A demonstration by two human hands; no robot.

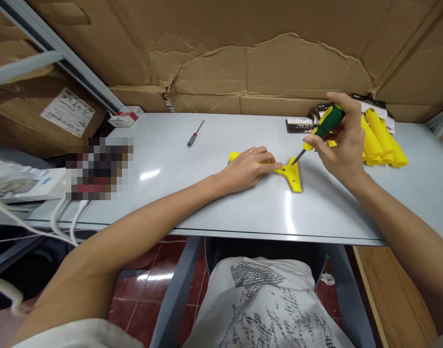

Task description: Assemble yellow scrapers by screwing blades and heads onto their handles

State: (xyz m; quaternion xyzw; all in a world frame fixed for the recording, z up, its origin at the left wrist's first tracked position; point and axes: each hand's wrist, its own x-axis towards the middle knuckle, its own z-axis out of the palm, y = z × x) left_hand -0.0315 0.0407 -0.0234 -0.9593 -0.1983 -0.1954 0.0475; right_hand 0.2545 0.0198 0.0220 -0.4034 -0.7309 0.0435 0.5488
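A yellow scraper lies on the white tabletop, its wide head toward the right. My left hand is closed over the scraper's handle and presses it to the table; the handle's end shows beyond the knuckles. In my right hand is a green and yellow screwdriver, tilted down to the left. Its tip touches the scraper head near the upper hole. A second hole in the head is visible lower down. Whether a screw sits under the tip is too small to tell.
Several yellow tubular handles lie at the right beside small black-and-white boxes. A smaller screwdriver rests at the back left of the table. A red and white box stands in the far left corner. White cables hang at the left edge.
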